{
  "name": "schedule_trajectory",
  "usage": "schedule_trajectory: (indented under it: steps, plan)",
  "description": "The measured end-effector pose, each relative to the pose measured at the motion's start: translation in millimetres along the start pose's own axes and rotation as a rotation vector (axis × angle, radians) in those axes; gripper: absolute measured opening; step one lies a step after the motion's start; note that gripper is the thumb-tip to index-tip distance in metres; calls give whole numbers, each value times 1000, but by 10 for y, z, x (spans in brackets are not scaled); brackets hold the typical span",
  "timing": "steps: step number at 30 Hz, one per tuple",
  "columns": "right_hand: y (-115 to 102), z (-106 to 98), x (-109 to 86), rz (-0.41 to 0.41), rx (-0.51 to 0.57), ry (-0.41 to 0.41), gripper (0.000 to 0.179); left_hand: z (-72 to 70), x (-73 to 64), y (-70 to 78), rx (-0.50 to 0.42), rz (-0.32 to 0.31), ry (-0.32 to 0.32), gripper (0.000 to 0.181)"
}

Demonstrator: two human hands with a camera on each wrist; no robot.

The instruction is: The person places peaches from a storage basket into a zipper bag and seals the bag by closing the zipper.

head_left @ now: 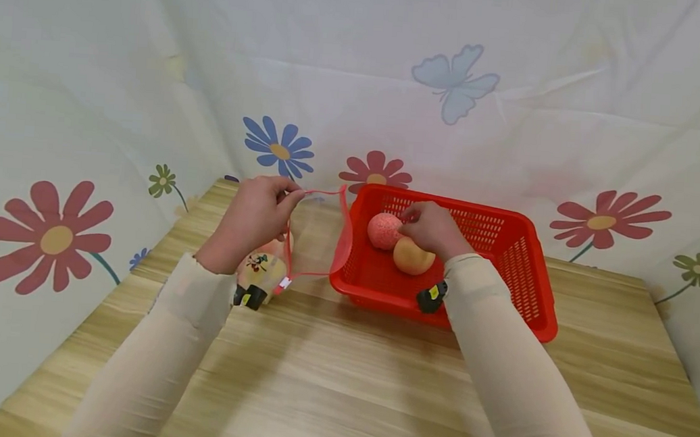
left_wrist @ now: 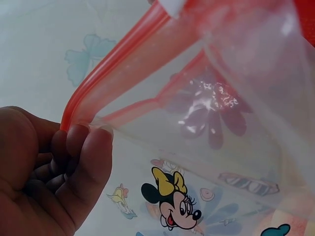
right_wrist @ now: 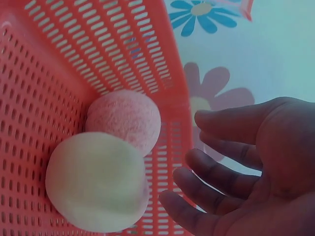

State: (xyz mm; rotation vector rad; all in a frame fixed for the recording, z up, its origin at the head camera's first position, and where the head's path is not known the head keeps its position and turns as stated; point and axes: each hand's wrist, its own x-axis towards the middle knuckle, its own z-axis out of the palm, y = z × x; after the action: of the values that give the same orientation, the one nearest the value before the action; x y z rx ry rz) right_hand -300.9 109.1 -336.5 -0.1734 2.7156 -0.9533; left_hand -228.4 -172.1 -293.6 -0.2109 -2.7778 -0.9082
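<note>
My left hand (head_left: 257, 213) pinches the red edge of a clear plastic bag (left_wrist: 231, 152) printed with cartoon figures; its mouth is spread wide. Something peach-coloured shows through the bag's lower part. To the right, the bag's red trim (head_left: 343, 242) lies against the red basket (head_left: 457, 204). My right hand (head_left: 433, 227) is over the basket, fingers spread and slightly bent, holding nothing in the right wrist view. Near its fingers, inside the basket, a speckled pink ball-shaped fruit (right_wrist: 125, 118) touches a larger pale yellow peach-like fruit (right_wrist: 96, 182).
The perforated basket stands on a wood-grain table (head_left: 326, 379). A white curtain (head_left: 337, 55) printed with flowers and a butterfly hangs behind and along the sides. Black wrist cameras (head_left: 432, 297) sit under both wrists, the right one near the basket's front rim.
</note>
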Motion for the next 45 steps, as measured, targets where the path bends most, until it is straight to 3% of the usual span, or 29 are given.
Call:
schedule_trajectory:
  steps: [8,23,28,37,45]
  plan:
    - [76,-26,49,65,-5,-31,50,-7,-2,-4,8,-16,-14,25]
    - [104,-31,100,139,-128,-148,53,-39,6,-15,-10,-18,-23,23]
    - [145,-6,124,171,-107,-172,60,-56,-2,-9,-14,-13,-22,22]
    - [133,-29,96,172,-122,-199,59,-56,-3,-21,-14,-11,-20,23]
    - [-24,-133,-14,150,-117,-198,57,-59,4,-27,-23,-28,-23,24]
